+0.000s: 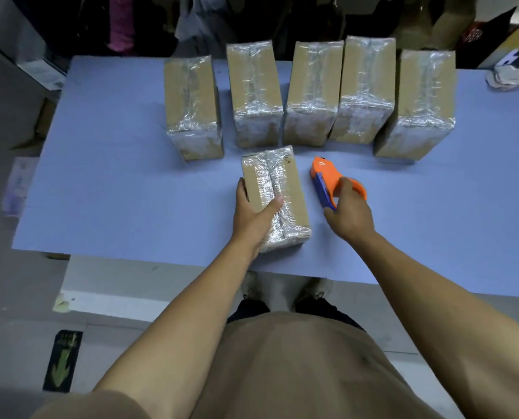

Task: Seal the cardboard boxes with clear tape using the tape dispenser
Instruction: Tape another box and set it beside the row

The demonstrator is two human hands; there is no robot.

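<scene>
Hands first: left hand (253, 207) was clamped over the near box (274, 198), fingers down its left side and thumb laid across the taped top seam, pinning it to the blue table (107, 182). Right hand (347, 211) was wrapped round the tape dispenser (332, 182), orange body w/ blue blade guard, resting on the table just beside the box's right side, not touching it.

Near box sat at the front-centre of the table, close to the person's edge. Its long axis ran away from the person, tilted slightly, far end leaning left. Centre seam ran the same way and already looked covered w/ clear, crinkled tape, incl. the near end face. Dispenser lay roughly parallel, nose pointing away and a bit left.

Judgement: this box seemed about done, or due one more pass. For a good pass, keep the left hand pressing flaps flat, start tape over the far end, pull straight along the seam toward the body, press down, then tear clean on the blade.

Beyond, five more boxes (256, 92) stood in a row along the back, all showing tape on top and on near ends.
</scene>
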